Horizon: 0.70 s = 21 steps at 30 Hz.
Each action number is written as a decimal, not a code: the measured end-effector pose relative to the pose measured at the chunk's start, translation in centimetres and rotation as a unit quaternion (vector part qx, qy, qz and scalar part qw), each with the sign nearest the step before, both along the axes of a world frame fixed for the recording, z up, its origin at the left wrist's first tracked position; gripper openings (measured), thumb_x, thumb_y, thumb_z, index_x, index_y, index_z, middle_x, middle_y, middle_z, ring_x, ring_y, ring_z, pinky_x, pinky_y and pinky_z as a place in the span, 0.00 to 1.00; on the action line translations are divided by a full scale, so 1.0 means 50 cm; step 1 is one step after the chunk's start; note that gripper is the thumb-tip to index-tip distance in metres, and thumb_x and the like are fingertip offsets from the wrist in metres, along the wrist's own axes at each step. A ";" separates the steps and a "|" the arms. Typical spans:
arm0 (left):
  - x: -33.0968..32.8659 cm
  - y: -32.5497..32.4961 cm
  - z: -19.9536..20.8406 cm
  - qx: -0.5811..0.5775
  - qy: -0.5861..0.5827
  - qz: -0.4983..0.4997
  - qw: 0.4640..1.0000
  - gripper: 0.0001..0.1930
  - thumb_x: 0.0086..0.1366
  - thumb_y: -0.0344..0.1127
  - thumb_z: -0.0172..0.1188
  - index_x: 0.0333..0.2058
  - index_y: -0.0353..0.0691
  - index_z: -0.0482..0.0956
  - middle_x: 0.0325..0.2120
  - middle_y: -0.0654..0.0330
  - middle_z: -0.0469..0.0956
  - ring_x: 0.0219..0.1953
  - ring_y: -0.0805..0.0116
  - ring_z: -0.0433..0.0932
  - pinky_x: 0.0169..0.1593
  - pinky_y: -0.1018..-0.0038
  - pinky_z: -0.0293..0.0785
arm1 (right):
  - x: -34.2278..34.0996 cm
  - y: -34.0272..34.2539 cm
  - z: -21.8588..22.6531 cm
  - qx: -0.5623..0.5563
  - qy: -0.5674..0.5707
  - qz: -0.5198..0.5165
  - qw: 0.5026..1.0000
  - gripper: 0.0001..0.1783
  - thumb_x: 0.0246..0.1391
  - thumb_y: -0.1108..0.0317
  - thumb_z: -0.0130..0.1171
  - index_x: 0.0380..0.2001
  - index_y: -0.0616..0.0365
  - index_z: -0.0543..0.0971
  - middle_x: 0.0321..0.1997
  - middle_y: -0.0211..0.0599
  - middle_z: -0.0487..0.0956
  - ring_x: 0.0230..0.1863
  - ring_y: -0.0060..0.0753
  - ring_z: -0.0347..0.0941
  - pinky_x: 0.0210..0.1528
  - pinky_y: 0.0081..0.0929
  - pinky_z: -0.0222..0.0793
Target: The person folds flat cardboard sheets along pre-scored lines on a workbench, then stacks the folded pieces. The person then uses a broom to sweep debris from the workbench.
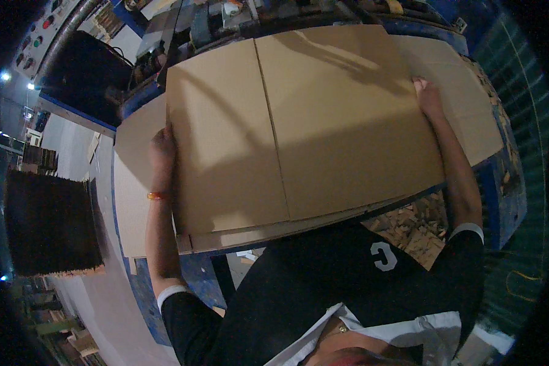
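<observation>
A large brown cardboard sheet (pixel 341 116) lies before me, with a dark line running down it left of its middle. My left hand (pixel 162 152) is closed on its left edge, an orange band around the wrist. At the right edge, my right hand (pixel 428 97) is closed on the sheet too, with the fingers partly turned away from view. Under it lies more flat cardboard (pixel 463 91), which sticks out on both sides and along the near edge. Shadows fall across the upper sheet.
Beyond the sheet stands a machine (pixel 219 27) with dark bars. A control panel with buttons (pixel 39 39) is at the far left. Cardboard scraps (pixel 412 226) lie below the near right edge. A tall dark stack (pixel 52 226) stands on the floor at left.
</observation>
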<state>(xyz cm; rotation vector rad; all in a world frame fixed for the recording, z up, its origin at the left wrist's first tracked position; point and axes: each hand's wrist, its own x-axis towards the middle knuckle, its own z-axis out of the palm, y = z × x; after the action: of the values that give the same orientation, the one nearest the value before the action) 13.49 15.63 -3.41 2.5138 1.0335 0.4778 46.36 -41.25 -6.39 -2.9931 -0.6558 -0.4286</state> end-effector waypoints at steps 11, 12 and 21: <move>-0.029 -0.107 0.078 0.187 0.036 -0.066 0.980 0.34 0.56 0.52 0.56 0.56 0.39 0.59 0.50 0.44 0.66 0.53 0.46 0.64 0.56 0.56 0.59 | -0.194 0.051 0.158 0.040 -0.047 0.106 0.992 0.27 0.52 0.61 0.51 0.55 0.59 0.63 0.56 0.53 0.65 0.57 0.51 0.60 0.57 0.38 0.56; -0.065 -0.154 0.081 0.081 -0.039 -0.158 0.983 0.37 0.54 0.52 0.58 0.57 0.39 0.58 0.53 0.44 0.62 0.56 0.47 0.60 0.58 0.56 0.54 | -0.241 0.032 0.165 0.030 0.027 0.121 0.992 0.32 0.50 0.56 0.53 0.56 0.56 0.62 0.60 0.51 0.61 0.60 0.54 0.55 0.61 0.41 0.51; -0.197 -0.351 0.071 0.196 0.052 -0.340 0.918 0.41 0.46 0.53 0.64 0.57 0.41 0.60 0.58 0.53 0.59 0.60 0.52 0.56 0.60 0.56 0.53 | -0.390 0.014 0.106 -0.037 0.133 0.251 0.958 0.50 0.31 0.36 0.61 0.58 0.48 0.62 0.66 0.37 0.53 0.68 0.50 0.41 0.66 0.53 0.31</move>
<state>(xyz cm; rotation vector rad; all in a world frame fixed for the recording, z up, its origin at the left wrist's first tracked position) 3.66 -1.91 0.13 3.0447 0.0323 0.3607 26.86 -40.56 -1.08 -2.7186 -1.3647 0.0304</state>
